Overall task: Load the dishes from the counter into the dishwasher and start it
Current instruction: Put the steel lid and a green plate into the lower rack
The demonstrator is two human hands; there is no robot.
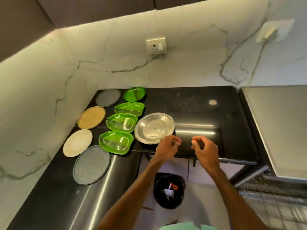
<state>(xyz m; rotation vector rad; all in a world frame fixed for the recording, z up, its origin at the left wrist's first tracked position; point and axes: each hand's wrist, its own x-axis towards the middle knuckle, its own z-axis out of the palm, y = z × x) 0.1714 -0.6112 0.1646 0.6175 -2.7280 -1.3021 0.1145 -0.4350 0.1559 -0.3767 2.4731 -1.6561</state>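
Both hands hang over the near edge of the black counter. The left hand is just beside the near-right rim of the steel plate, and the right hand is a little to its right. The fingers of each are loosely curled toward the thumb, and nothing can be seen in either; whether the left fingertips touch the rim is unclear.

All the dishes are on the counter. Four green leaf-shaped dishes run in a column left of the steel plate. Further left lie a far grey plate, a tan plate, a white plate and a near grey plate. A blurred wire rack, probably the dishwasher's, shows at the near right, so loading looks barely begun.

The steel plate seems the likely first pick. Because it lies flat on a glossy top, the person would do well to slide its rim just past the counter edge, get the fingers underneath with the thumb on top, and carry it right, standing it upright between the tines. The translucent green dishes look light and slippery, so each is better lifted alone than stacked
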